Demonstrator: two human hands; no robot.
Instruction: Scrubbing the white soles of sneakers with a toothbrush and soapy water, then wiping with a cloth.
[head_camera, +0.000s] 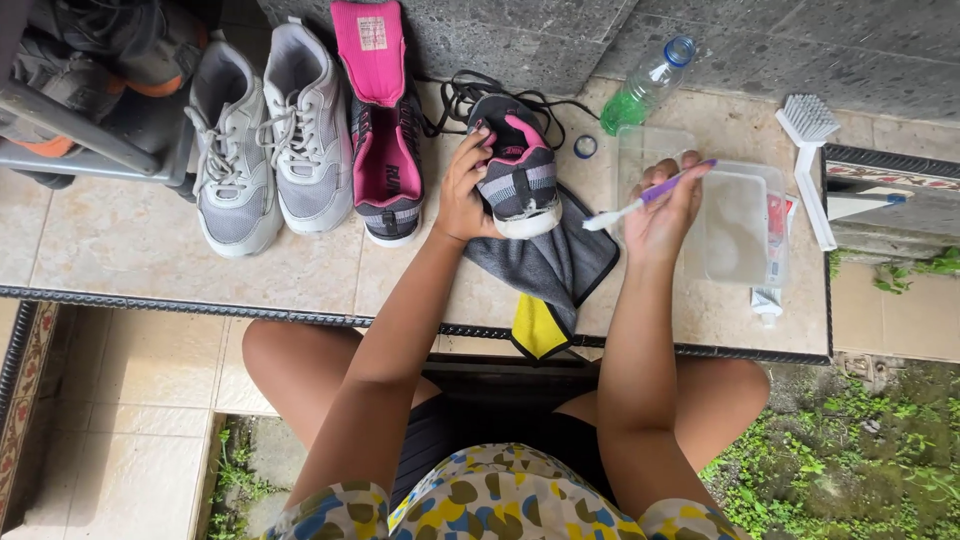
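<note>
Toothbrush (640, 200) bristles point left toward the sneaker (515, 172).
Right hand (662, 212) pinches its purple handle; left hand (462, 190) clasps the sneaker's side, toe toward the person.

- A clear plastic bottle (648, 84) with a blue cap and green liquid is seen lying tilted on the counter (300, 270), up and to the left of the clear plastic container (735, 225).
- The clear plastic container, rectangular and holding cloudy water, is set at the counter's right end.
- A white tube with red print (772, 262) is laid just beside the container's right edge.
- A pale rectangular label (372, 32) is sewn on a pink shoe tongue, far left of the container.
</note>
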